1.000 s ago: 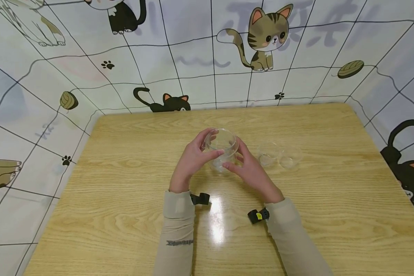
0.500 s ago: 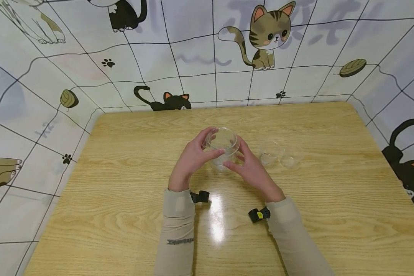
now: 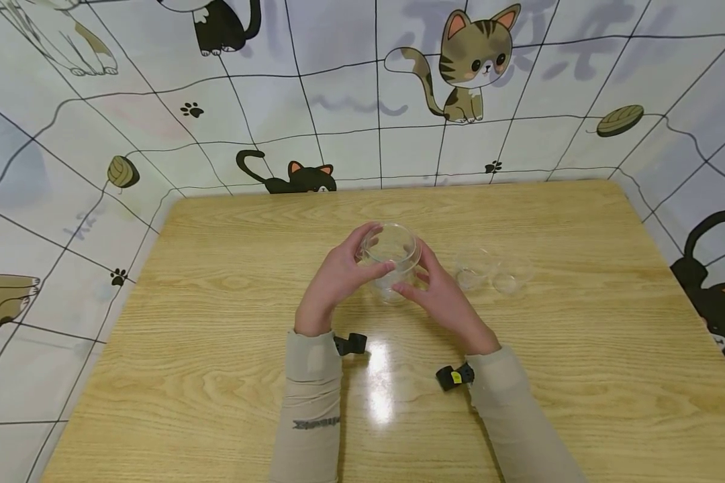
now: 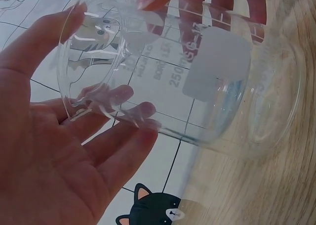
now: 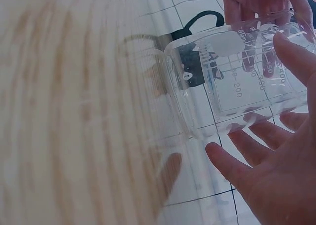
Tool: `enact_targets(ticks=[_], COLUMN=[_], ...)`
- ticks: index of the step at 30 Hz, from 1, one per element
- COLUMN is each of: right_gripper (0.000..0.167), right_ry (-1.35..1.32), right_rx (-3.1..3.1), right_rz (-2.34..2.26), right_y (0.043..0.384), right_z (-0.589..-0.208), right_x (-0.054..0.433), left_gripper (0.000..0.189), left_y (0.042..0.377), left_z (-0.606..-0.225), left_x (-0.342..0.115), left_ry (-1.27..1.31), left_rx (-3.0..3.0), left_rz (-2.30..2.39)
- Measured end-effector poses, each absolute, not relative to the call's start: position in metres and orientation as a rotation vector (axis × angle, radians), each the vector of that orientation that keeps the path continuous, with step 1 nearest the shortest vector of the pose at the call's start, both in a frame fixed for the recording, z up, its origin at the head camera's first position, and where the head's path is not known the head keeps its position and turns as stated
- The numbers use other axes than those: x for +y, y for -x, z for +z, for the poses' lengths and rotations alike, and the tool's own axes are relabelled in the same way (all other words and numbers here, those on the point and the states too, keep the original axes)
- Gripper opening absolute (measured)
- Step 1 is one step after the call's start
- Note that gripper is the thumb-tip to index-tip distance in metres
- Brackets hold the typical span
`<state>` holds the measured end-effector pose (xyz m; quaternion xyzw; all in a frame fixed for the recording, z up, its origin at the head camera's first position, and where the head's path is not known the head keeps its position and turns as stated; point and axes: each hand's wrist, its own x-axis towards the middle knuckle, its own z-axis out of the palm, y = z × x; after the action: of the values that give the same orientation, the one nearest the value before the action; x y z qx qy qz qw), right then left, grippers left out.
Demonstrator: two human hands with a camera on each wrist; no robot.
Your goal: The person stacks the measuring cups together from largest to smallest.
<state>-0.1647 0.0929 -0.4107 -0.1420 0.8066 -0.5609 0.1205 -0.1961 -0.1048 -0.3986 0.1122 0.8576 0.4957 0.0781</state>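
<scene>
A clear glass beaker (image 3: 391,249) stands at the middle of the table between my two hands. White volume markings, including "250", and a white patch show on the beaker (image 4: 170,76) in the left wrist view. My left hand (image 3: 336,280) grips its upper part from the left, thumb toward me and fingers around the far side. From the right, my right hand (image 3: 446,300) holds it lower down with thumb and curled fingers. In the right wrist view the beaker (image 5: 232,86) is upright on the glossy tabletop, which mirrors its base and a finger.
Two smaller clear glass vessels, a left one (image 3: 472,270) and a right one (image 3: 510,276), stand side by side just right of my right hand; their outlines are faint. The wooden table (image 3: 217,376) meets a cat-patterned wall covering (image 3: 350,100) at its back and sides.
</scene>
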Motion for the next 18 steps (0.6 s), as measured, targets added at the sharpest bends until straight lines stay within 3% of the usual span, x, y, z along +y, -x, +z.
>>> enact_targets(ticks=[18], right_gripper=[0.081], right_ry=[0.413], right_rx=[2.363], right_rz=[-1.633], right_y=[0.1636], right_z=[-0.4101], right_x=[0.0924], left_gripper=[0.075], left_y=[0.1934], left_z=[-0.3961], left_x=[-0.1040], left_ry=[-0.314], left_rx=[2.554], left_rz=[1.513])
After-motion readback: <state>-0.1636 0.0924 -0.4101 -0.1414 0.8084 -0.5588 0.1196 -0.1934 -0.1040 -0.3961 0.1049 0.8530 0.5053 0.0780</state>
